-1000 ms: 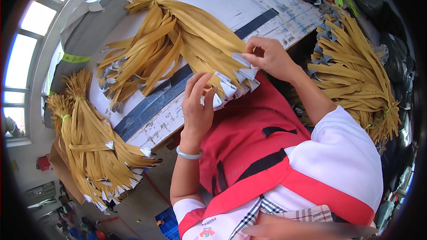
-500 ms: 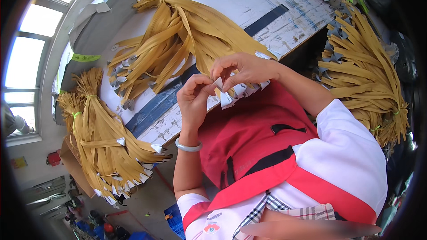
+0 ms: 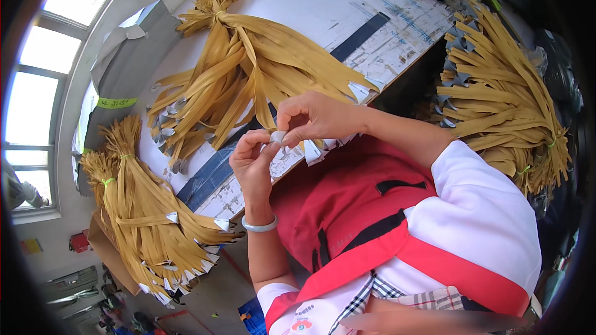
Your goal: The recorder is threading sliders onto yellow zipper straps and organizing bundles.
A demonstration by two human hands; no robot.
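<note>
A bundle of long tan fabric strips [image 3: 292, 46] lies on the table, gathered and tied near its far end. One strip from it runs down to my hands, its end wrapped in a small grey-white tab [image 3: 277, 136]. My left hand [image 3: 251, 160] pinches this tab from the left between thumb and fingertips. From the right, my right hand [image 3: 318, 115] pinches the same tab with thumb and curled fingers. More strips with white-tabbed ends [image 3: 313, 151] hang over the table's near edge below my right hand. Grey-tabbed ends [image 3: 167, 130] lie at the bundle's left side.
Two tied strip bundles [image 3: 152, 205] hang at the left over a cardboard box [image 3: 105, 245]. Another large bundle [image 3: 503, 99] sits at the right beside black plastic bags. A grey folded sheet [image 3: 133, 56] stands along the white, scuffed table's [image 3: 397, 56] left side.
Both hands have moved slightly left and down in the picture, still together at a strip end. The grey-white tab now shows more plainly between the fingertips. The view has shifted slightly.
</note>
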